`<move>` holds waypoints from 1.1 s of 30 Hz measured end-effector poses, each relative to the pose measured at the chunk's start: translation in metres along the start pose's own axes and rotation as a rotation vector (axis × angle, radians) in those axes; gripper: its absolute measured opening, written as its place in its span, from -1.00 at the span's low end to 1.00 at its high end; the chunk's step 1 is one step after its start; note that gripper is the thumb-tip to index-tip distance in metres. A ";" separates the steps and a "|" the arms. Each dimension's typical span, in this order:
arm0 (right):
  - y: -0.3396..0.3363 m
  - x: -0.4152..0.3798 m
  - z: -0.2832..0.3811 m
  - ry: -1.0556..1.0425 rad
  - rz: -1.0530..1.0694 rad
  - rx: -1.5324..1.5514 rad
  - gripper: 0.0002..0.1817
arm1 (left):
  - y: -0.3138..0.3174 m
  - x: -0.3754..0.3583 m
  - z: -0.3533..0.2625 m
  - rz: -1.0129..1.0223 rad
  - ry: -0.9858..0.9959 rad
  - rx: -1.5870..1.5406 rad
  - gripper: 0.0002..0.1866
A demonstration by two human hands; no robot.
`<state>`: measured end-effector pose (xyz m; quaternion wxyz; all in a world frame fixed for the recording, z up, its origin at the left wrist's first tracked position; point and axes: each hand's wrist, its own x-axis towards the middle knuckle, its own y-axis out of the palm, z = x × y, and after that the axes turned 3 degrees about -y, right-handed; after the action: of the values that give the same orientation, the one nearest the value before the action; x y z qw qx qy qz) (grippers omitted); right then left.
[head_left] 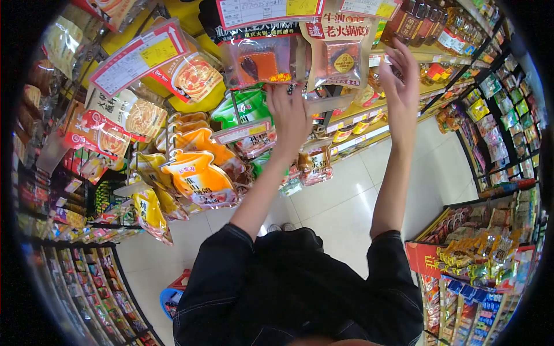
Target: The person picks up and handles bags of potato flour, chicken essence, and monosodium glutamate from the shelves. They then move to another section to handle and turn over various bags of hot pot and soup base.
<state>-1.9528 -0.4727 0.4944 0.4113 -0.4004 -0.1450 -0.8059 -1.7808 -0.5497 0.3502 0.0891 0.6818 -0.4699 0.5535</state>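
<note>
Head view: the left hand [288,115] reaches up to a hanging clear sauce packet [259,62]; its fingertips touch the packet's lower edge, and any grasp is indiscernible. The right hand [399,86] is spread open and empty beside a second packet [340,49], whose top is cut off.
</note>
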 end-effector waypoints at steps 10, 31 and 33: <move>0.010 0.032 0.014 0.224 0.230 0.148 -0.56 | -0.123 -0.136 -0.049 0.581 0.036 -0.502 -0.46; -0.089 -0.142 -0.068 0.502 0.443 0.292 -0.42 | -0.099 -0.067 -0.001 0.579 -0.870 -1.324 -0.75; -0.052 -0.161 -0.074 0.660 0.533 0.344 -0.50 | -0.089 -0.050 -0.010 0.650 -0.799 -1.264 -0.66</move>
<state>-1.9775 -0.3935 0.3289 0.6890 -0.0715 -0.0298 -0.7206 -1.7195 -0.4677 0.3473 0.1175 0.4782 -0.8642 -0.1031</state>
